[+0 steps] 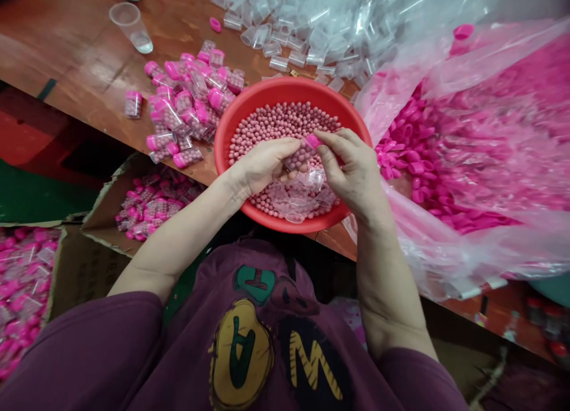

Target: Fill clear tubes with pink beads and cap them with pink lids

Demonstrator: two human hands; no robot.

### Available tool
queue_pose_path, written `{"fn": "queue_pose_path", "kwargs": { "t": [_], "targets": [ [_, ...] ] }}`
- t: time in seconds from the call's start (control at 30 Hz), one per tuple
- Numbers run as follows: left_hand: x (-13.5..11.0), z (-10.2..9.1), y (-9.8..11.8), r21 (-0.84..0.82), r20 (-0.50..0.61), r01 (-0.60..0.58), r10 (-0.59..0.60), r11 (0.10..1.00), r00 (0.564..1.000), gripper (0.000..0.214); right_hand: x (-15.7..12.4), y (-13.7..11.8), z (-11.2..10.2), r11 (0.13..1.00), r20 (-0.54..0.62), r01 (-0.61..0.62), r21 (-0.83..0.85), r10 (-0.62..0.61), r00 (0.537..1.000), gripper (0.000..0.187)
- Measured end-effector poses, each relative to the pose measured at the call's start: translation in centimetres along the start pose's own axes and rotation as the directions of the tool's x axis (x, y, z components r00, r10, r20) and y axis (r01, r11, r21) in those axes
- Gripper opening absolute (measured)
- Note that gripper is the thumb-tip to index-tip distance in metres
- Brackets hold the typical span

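**A:** Long wooden desk (75, 60) on a slant across the view, crowded nearly end to end. Loose clear tubes (285, 40) heaped along the far side, and off to the right, a big plastic bag (427, 250) full of pink caps (409, 161).

**B:** Right at the desk's near edge, a red bowl (285, 87) brimming with pink beads (285, 126). Close to the body, probably for easy reach with both hands.

**A:** Left hand (260, 167) over the bowl, fingers (285, 146) curled firmly around a clear tube (299, 155) packed with beads. Tube tilted, upper end toward the right hand.

**B:** Right hand (351, 173) up at that end, fingers (327, 141) closed in a tight pinch on a pink cap (313, 141). How far onto the tube? Impossible to tell from here.

**A:** And why right over the bowl? Probably for any stray beads: only a short drop back among the rest.

**B:** A few empty tubes (296, 197) lying on the beads, just under the hands. Likely within quick reach there.

**A:** Capped, filled tubes (187, 108) in a loose pile on the desk to the left, with more in an open cardboard box (107, 209) just below the edge. Handy spots for both, by the look of it.

**B:** Up past the pile, a plastic cup (129, 25) with a little water in the bottom.
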State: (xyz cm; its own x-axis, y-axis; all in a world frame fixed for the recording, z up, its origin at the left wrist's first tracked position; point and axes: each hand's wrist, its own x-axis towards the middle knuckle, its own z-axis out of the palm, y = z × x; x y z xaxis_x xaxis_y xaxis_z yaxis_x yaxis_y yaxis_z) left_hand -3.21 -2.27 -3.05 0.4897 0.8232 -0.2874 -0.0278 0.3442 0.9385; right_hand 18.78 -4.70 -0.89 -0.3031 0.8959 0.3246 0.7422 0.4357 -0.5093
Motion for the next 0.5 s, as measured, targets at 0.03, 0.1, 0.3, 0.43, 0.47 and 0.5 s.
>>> {"fn": "queue_pose_path", "kwargs": {
  "t": [0.03,0.1,0.3,0.43,0.47,0.5],
  "targets": [
    [0.0,-0.1,0.0,0.005,-0.011,-0.005,0.005,1.0,1.0,0.039,-0.3,0.3,0.0,1.0,-0.03,0.0,-0.011,0.0,1.0,0.043],
    [0.1,-0.2,0.1,-0.001,-0.018,-0.006,0.006,1.0,1.0,0.037,-0.8,1.0,0.1,1.0,-0.076,-0.006,-0.019,0.005,0.997,0.044],
    [-0.3,0.2,0.3,-0.034,0.008,-0.001,0.001,0.999,1.0,0.04,-0.5,0.3,0.0,0.999,-0.109,-0.052,0.013,0.053,0.993,0.045],
    [-0.6,0.2,0.1,0.009,0.014,-0.006,0.006,1.0,1.0,0.04,0.3,-0.9,-0.8,0.999,0.053,-0.029,0.029,0.028,0.998,0.039],
    [-0.6,0.2,0.1,0.007,0.015,-0.002,0.002,1.0,1.0,0.037,0.3,-0.9,-1.1,0.999,0.09,-0.013,0.03,0.01,0.996,0.038],
    [-0.7,0.2,0.1,-0.006,0.011,0.003,-0.003,1.0,1.0,0.033,0.3,-0.8,-1.5,1.0,0.122,0.006,0.031,-0.009,0.992,0.037]
  ]
}}
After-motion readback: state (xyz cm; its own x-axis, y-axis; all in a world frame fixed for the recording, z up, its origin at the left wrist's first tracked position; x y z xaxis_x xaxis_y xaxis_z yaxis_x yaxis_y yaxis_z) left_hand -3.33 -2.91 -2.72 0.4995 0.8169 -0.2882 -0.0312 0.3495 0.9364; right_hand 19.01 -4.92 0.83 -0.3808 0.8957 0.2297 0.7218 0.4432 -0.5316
